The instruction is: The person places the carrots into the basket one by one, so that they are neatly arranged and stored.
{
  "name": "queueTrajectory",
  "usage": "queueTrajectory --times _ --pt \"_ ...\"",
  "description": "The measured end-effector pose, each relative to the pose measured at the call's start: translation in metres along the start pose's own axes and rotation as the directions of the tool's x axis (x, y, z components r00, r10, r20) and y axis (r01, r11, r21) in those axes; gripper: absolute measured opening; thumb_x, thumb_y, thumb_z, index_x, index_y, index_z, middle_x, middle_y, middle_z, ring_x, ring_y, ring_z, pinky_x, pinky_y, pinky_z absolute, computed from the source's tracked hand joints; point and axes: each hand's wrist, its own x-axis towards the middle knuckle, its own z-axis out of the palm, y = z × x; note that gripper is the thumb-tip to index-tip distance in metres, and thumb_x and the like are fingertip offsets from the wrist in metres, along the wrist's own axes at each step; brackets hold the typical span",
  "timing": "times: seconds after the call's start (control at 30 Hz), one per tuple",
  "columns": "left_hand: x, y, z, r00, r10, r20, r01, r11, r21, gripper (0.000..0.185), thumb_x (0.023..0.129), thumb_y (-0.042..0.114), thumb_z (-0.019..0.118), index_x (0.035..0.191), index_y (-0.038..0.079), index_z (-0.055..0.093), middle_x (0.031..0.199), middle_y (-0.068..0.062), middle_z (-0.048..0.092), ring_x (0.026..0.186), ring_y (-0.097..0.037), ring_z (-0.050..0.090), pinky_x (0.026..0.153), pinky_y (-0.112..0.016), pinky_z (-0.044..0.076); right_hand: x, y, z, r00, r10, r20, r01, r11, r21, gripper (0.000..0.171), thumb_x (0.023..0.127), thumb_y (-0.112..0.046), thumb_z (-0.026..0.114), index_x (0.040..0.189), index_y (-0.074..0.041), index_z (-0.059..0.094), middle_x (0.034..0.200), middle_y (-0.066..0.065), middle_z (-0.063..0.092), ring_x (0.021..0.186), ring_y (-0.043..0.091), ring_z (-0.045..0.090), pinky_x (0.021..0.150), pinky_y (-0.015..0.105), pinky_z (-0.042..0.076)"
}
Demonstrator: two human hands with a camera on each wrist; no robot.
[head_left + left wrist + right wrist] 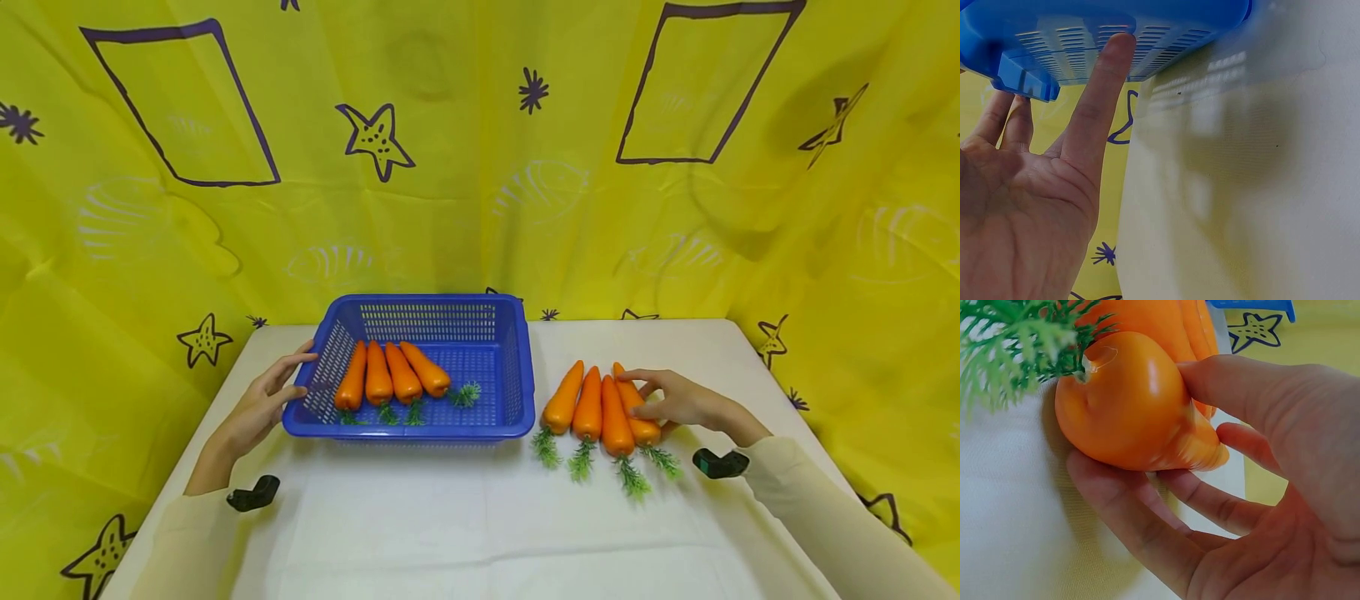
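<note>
On the left, my left hand (258, 406) touches the left side of a blue plastic basket (420, 431), fingers at its rim and thumb against its wall. In the left wrist view that thumb (1088, 115) is straight along the slotted side. My right hand (690, 403) grips the rightmost orange carrot (628, 398) with thumb and fingers around its thick end. The right wrist view shows this carrot (1125, 403) close up, its green leafy top (1019, 353) towards the left. Several more carrots (591, 404) lie side by side to its left.
Inside the basket several carrots (378, 379) lie in a row along the left, leafy tops towards the front. A white cloth (450, 517) covers the table. Behind and at both sides hangs a yellow curtain (450, 225) with dark drawings.
</note>
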Motion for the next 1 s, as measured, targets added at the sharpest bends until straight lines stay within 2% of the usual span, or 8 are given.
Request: queueTrajectory --times 0.07,0.27,0.3,0.4,0.5,0.57,0.73,1.0 --pt "-0.0003 -0.0005 -0.0002 1.000 -0.001 0.001 0.001 1.000 -0.002 0.050 0.107 0.002 0.048 0.155 0.005 0.036 0.174 -0.003 0.002 0.156 -0.031 0.010 0.096 -0.028 0.056 0.0003 0.0010 0.0001 1.000 -0.001 0.001 0.001 1.000 0.004 0.073 0.096 -0.014 0.071 0.157 0.002 0.034 0.129 0.034 0.050 0.077 0.027 0.066 0.066 0.042 0.063" --pt "-0.0004 0.0001 0.0001 1.000 0.007 0.004 -0.007 1.000 0.001 0.050 0.107 0.002 0.048 0.155 0.005 0.036 0.174 -0.004 0.002 0.156 -0.040 -0.001 0.097 -0.027 0.055 0.0002 0.0013 0.0001 1.000 0.011 0.002 -0.011 1.000 0.025 0.074 0.096 -0.014 0.071 0.157 0.001 0.033 0.129 0.033 0.049 0.075 0.027 0.067 0.066 0.044 0.063" --pt "-0.0004 0.0000 -0.0001 1.000 0.009 0.004 -0.009 1.000 0.002 0.050 0.107 0.002 0.048 0.155 0.005 0.036 0.174 -0.004 0.002 0.156 -0.038 0.000 0.097 -0.027 0.055 0.0002 0.0009 0.0000 1.000 0.015 0.001 -0.015 1.000 0.027 0.074 0.096 -0.014 0.072 0.157 0.001 0.034 0.129 0.033 0.049 0.075 0.027 0.067 0.066 0.044 0.063" --pt "-0.0004 -0.0001 -0.0002 1.000 0.010 0.005 -0.010 1.000 -0.006 0.050 0.107 0.002 0.048 0.155 0.005 0.037 0.174 -0.003 0.002 0.155 -0.019 0.018 0.095 -0.028 0.056 0.0005 -0.0001 0.0003 1.000 0.020 -0.004 -0.020 1.000 0.024 0.073 0.096 -0.015 0.072 0.157 0.001 0.034 0.129 0.033 0.049 0.077 0.026 0.067 0.065 0.045 0.063" --pt "-0.0004 -0.0002 -0.0002 1.000 0.003 0.005 -0.003 1.000 -0.017 0.049 0.107 0.002 0.048 0.155 0.005 0.037 0.174 -0.003 0.002 0.141 0.001 0.036 0.093 -0.030 0.057 0.0013 -0.0011 0.0022 1.000 0.025 -0.010 -0.025 0.999 0.027 0.073 0.095 -0.014 0.071 0.157 0.001 0.035 0.128 0.033 0.049 0.077 0.027 0.067 0.063 0.047 0.063" --pt "-0.0004 0.0005 0.0002 1.000 -0.001 0.001 0.001 1.000 -0.021 0.049 0.107 0.003 0.048 0.155 0.005 0.037 0.174 -0.002 0.002 0.134 0.007 0.041 0.092 -0.030 0.058 0.0013 -0.0027 0.0032 1.000 0.017 -0.011 -0.017 1.000 0.026 0.073 0.095 -0.012 0.071 0.157 0.002 0.034 0.128 0.034 0.049 0.075 0.027 0.068 0.063 0.047 0.063" --pt "-0.0005 0.0013 0.0010 1.000 -0.002 -0.008 0.002 1.000 -0.019 0.050 0.107 0.003 0.049 0.155 0.005 0.037 0.174 -0.004 0.001 0.133 0.008 0.039 0.093 -0.030 0.058 0.0021 -0.0051 0.0040 1.000 0.003 -0.013 -0.003 1.000 0.022 0.073 0.095 -0.010 0.070 0.157 0.002 0.034 0.127 0.034 0.049 0.070 0.028 0.068 0.061 0.048 0.063" --pt "-0.0018 0.0009 0.0018 1.000 0.000 -0.003 0.000 1.000 -0.030 0.050 0.107 0.003 0.048 0.155 0.005 0.036 0.174 -0.006 -0.001 0.131 0.003 0.045 0.090 -0.033 0.059 -0.0001 -0.0070 0.0011 1.000 -0.009 0.022 0.010 0.999 -0.036 0.069 0.096 -0.010 0.070 0.156 0.001 0.037 0.126 0.032 0.051 0.071 0.026 0.069 0.061 0.045 0.063"
